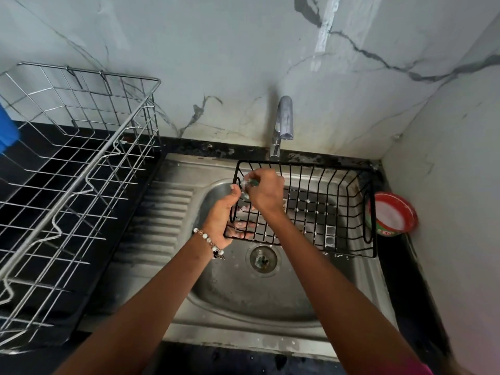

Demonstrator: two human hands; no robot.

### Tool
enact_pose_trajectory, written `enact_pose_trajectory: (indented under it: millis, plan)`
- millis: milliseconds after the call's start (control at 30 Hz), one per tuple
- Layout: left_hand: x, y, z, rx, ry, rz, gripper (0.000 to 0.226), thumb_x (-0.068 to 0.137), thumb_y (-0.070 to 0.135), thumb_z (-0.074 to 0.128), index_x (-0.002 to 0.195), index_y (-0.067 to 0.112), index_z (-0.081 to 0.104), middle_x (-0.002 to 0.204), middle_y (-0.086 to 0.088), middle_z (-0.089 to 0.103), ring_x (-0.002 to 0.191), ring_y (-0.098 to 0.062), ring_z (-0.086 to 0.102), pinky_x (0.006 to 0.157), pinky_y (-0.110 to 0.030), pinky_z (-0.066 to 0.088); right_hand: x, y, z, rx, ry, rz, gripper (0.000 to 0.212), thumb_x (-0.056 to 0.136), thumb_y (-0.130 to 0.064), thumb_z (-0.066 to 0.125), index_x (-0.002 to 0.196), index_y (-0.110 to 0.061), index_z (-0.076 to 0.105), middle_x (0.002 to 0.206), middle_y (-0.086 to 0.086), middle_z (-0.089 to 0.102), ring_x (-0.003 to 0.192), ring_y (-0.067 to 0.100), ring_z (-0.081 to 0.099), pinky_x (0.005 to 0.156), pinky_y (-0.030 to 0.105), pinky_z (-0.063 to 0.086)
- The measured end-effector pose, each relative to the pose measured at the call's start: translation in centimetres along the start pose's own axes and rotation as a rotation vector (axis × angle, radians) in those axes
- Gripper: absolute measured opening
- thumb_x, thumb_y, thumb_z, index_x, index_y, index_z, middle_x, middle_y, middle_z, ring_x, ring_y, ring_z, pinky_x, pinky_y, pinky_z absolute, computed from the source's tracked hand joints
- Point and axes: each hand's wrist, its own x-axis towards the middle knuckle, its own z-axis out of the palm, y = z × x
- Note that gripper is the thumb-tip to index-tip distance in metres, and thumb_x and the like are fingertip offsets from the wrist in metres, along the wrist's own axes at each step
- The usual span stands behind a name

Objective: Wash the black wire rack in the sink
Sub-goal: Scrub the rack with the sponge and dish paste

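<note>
Black wire rack [319,207] sits tilted over steel sink [243,293]; left hand [227,215] grips its end, right hand [266,189] pinches a scrubber. Scrubbing step; next, likely work along wires.

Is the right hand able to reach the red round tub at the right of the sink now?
Probably yes. The red round tub stands beside the black wire rack, nothing covering it. But the right hand is busy scrubbing at the rack's left end, so it must let go first.

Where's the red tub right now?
In the head view, the red tub sits on the counter's right side, just beyond the black wire rack's right end, near the wall corner.
</note>
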Motion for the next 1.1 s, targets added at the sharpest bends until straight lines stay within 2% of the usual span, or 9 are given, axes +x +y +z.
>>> enact_pose_trajectory:
  millis: [100, 200, 333, 500, 600, 800, 967, 1033, 1100]
  plan:
    - [0.4, 0.1, -0.7, -0.004, -0.031, 0.036, 0.055, 0.080, 0.065, 0.056, 0.102, 0.015, 0.066, 0.066, -0.003, 0.059, 0.038, -0.014, 0.051, 0.043, -0.025, 0.046, -1.1, 1.1, 0.2, -0.094, -0.148, -0.020, 0.009, 0.082, -0.005, 0.071, 0.091, -0.006, 0.071, 0.091, 0.005, 0.069, 0.086, 0.016, 0.064, 0.071, 0.023, 0.052]
    - [0.4, 0.7, -0.4, -0.037, -0.017, 0.092, 0.045, 0.087, 0.058, 0.052, 0.072, 0.020, 0.072, 0.066, -0.002, 0.062, 0.046, -0.015, 0.056, 0.046, -0.024, 0.046, -2.5, 1.2, 0.3, -0.220, -0.352, -0.068, 0.012, 0.082, -0.008, 0.071, 0.093, -0.005, 0.072, 0.095, 0.009, 0.071, 0.090, 0.021, 0.067, 0.075, 0.028, 0.052]
    - [1.1, 0.8, -0.3, -0.104, -0.004, 0.120, 0.049, 0.096, 0.048, 0.047, 0.067, 0.020, 0.075, 0.068, 0.001, 0.069, 0.060, -0.014, 0.066, 0.055, -0.027, 0.052, -2.7, -0.6, -0.4, -0.271, -0.431, -0.116, 0.019, 0.081, -0.005, 0.065, 0.099, -0.005, 0.070, 0.091, 0.013, 0.071, 0.086, 0.027, 0.066, 0.072, 0.029, 0.051]
    - [0.1, 1.7, -0.1, -0.114, -0.045, 0.094, 0.042, 0.095, 0.055, 0.041, 0.090, 0.023, 0.068, 0.078, -0.009, 0.064, 0.049, -0.021, 0.060, 0.046, -0.027, 0.048, -2.4, -1.1, -1.3, 0.228, -0.510, 0.259, 0.012, 0.073, 0.014, 0.069, 0.079, 0.004, 0.069, 0.074, 0.015, 0.070, 0.068, 0.028, 0.072, 0.063, 0.036, 0.061]
    - [-0.1, 1.6, -0.3, -0.060, -0.028, 0.057, 0.056, 0.087, 0.062, 0.050, 0.116, 0.016, 0.060, 0.097, -0.015, 0.064, 0.068, -0.027, 0.066, 0.063, -0.036, 0.054, -1.4, -0.9, -1.3, 0.577, -0.362, 0.458, 0.013, 0.075, 0.019, 0.065, 0.076, 0.006, 0.065, 0.087, 0.020, 0.070, 0.072, 0.029, 0.072, 0.060, 0.033, 0.061]
    - [-1.0, 1.0, 0.7, 0.031, 0.036, -0.040, 0.050, 0.090, 0.061, 0.048, 0.099, 0.015, 0.066, 0.086, -0.012, 0.066, 0.069, -0.026, 0.064, 0.068, -0.038, 0.053, 1.1, -0.7, -0.1, 0.838, 0.028, 0.556, 0.018, 0.080, 0.014, 0.063, 0.071, -0.001, 0.062, 0.079, 0.015, 0.066, 0.066, 0.018, 0.065, 0.064, 0.033, 0.060]
    - [-1.2, 2.4, 0.9, 0.205, 0.125, -0.157, 0.099, 0.043, 0.084, 0.067, 0.125, 0.029, 0.058, 0.109, -0.014, 0.067, 0.094, -0.036, 0.064, 0.090, -0.061, 0.045, 0.6, -0.3, -0.1, 0.580, 0.111, 0.167, 0.017, 0.082, 0.002, 0.069, 0.090, -0.013, 0.070, 0.091, -0.002, 0.070, 0.084, 0.011, 0.067, 0.082, 0.024, 0.056]
    - [-1.5, 3.3, 1.2, 0.245, 0.133, -0.168, 0.095, 0.047, 0.084, 0.063, 0.127, 0.033, 0.056, 0.116, -0.014, 0.066, 0.095, -0.037, 0.063, 0.088, -0.062, 0.045, 1.4, 0.2, -0.8, 0.193, 0.154, -0.291, 0.022, 0.079, 0.004, 0.070, 0.096, -0.009, 0.071, 0.094, -0.002, 0.069, 0.085, 0.012, 0.064, 0.080, 0.015, 0.052]
    - [-1.6, 4.4, 1.4, 0.305, 0.138, -0.162, 0.081, 0.063, 0.081, 0.058, 0.129, 0.035, 0.054, 0.122, -0.014, 0.063, 0.095, -0.035, 0.063, 0.088, -0.058, 0.047, 3.0, 1.5, -1.6, -0.243, 0.194, -0.783, 0.030, 0.071, 0.013, 0.068, 0.098, 0.000, 0.069, 0.093, 0.011, 0.070, 0.086, 0.026, 0.064, 0.077, 0.029, 0.055]
